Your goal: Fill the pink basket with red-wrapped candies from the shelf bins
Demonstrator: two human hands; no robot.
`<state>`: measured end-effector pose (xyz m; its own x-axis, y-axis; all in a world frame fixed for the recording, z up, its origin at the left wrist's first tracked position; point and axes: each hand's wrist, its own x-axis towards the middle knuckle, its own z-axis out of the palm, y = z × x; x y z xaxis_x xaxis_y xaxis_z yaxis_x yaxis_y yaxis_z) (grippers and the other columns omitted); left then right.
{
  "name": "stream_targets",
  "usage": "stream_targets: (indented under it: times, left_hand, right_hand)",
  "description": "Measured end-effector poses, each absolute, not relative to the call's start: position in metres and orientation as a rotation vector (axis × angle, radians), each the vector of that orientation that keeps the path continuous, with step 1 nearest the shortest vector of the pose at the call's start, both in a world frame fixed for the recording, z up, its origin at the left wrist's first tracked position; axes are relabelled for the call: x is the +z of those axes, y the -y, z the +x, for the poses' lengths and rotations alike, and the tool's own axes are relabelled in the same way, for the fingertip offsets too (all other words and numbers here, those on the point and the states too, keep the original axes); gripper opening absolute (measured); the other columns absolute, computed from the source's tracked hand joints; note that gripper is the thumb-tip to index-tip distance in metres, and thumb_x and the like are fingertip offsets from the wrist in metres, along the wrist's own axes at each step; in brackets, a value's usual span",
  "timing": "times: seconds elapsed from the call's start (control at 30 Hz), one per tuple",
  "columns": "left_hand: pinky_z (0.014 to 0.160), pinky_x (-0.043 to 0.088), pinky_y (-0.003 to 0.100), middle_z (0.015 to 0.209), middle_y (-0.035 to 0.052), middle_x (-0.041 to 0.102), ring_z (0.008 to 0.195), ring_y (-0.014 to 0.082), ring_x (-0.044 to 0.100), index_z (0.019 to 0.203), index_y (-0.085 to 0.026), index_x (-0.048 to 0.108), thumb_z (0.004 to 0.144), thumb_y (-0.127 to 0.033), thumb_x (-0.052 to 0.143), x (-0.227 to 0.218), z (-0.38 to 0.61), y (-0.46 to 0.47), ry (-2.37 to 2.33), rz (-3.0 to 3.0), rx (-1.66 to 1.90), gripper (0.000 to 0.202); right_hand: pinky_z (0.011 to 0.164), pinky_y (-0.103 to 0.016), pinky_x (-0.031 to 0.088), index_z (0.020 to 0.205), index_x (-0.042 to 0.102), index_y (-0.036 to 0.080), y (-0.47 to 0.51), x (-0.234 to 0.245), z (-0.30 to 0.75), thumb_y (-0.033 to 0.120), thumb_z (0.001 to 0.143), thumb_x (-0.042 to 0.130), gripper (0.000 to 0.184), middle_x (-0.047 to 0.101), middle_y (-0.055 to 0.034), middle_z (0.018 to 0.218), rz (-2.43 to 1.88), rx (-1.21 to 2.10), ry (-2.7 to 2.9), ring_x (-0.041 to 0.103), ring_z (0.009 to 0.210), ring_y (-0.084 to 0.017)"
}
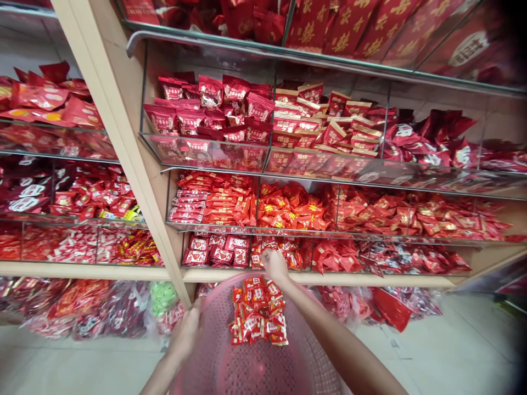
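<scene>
The left hand (186, 333) is nearest, a little blurred, and it is clamped on the left rim of one round pink basket of perforated plastic (209, 365). Inside this basket lies one pile of small shiny red packets with white labels (257, 310); they overlap, so I can count only more than ten. Beyond the pile, the right hand (275, 264) reaches over the far rim to the lowest shelf (329, 280), which has a pale wooden edge. Its fingers are curled together like a fist; whether a packet is inside them, I cannot tell. It is at a compartment of similar red packets (295, 258). Just left of it, another compartment contains square red-and-white packets (218, 253). Further up, two glass-fronted shelves (206, 156) carry many red packets in divided compartments.
</scene>
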<state>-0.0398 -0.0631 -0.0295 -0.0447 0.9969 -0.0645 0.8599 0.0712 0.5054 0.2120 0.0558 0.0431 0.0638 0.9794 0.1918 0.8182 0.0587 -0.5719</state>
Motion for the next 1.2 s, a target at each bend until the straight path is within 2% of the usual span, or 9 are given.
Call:
stream_targets:
  times: [0.2, 0.4, 0.53, 0.7, 0.93, 1.2]
  left_hand:
    - [0.085, 0.04, 0.028, 0.116, 0.0116, 0.058, 0.107, 0.0214, 0.053, 0.122, -0.016, 0.044, 0.079, -0.018, 0.033, -0.027, -0.039, 0.062, -1.959, 1.864, 0.411, 0.045]
    - [0.085, 0.04, 0.028, 0.117, 0.0112, 0.058, 0.109, 0.0208, 0.052, 0.123, -0.017, 0.043, 0.079, -0.019, 0.034, -0.029, -0.039, 0.061, -1.943, 1.854, 0.432, 0.045]
    - [0.086, 0.04, 0.029, 0.118, 0.0119, 0.057, 0.109, 0.0219, 0.052, 0.123, -0.015, 0.044, 0.078, -0.017, 0.036, -0.029, -0.04, 0.062, -1.95, 1.834, 0.448, 0.045]
    - [0.086, 0.04, 0.028, 0.117, 0.0105, 0.058, 0.108, 0.0211, 0.053, 0.124, -0.016, 0.042, 0.08, -0.019, 0.034, -0.029, -0.04, 0.063, -1.924, 1.868, 0.458, 0.045]
    - [0.09, 0.037, 0.029, 0.122, 0.0119, 0.053, 0.112, 0.0205, 0.049, 0.125, -0.014, 0.04, 0.081, -0.017, 0.032, -0.027, -0.038, 0.064, -1.983, 1.855, 0.35, 0.045]
    - [0.083, 0.042, 0.028, 0.119, 0.0116, 0.056, 0.107, 0.0212, 0.054, 0.121, -0.016, 0.046, 0.081, -0.019, 0.035, -0.03, -0.038, 0.064, -1.993, 1.918, 0.406, 0.042]
  right_hand:
    - [0.052, -0.021, 0.034, 0.068, 0.057, 0.019, -0.03, 0.057, 0.245, 0.033, 0.08, 0.045, 0.022, 0.06, -0.0011, 0.061, -1.534, 0.441, 1.772, 0.052, 0.054, -0.012]
    - [0.038, -0.022, 0.034, 0.058, 0.047, 0.02, -0.006, 0.039, 0.268, 0.044, 0.07, 0.052, 0.028, 0.051, 0.0035, 0.043, -1.447, 0.979, 1.383, 0.046, 0.035, -0.011]
    - [0.033, -0.02, 0.03, 0.056, 0.046, 0.02, 0.006, 0.018, 0.273, 0.042, 0.061, 0.06, 0.027, 0.052, 0.0039, 0.04, -1.498, 1.209, 1.03, 0.046, 0.033, -0.01]
    - [0.037, -0.019, 0.038, 0.058, 0.048, 0.018, 0.019, 0.006, 0.27, 0.035, 0.056, 0.067, 0.026, 0.062, -0.0017, 0.052, -1.428, 1.421, 0.758, 0.055, 0.042, -0.011]
    - [0.039, -0.02, 0.04, 0.058, 0.047, 0.017, 0.028, 0.006, 0.27, 0.033, 0.047, 0.074, 0.033, 0.061, 0.0003, 0.051, -1.406, 1.462, 0.643, 0.057, 0.044, -0.012]
    - [0.045, -0.022, 0.044, 0.058, 0.047, 0.018, 0.038, 0.006, 0.269, 0.037, 0.05, 0.073, 0.033, 0.064, -0.0001, 0.055, -1.407, 1.507, 0.716, 0.06, 0.05, -0.014]
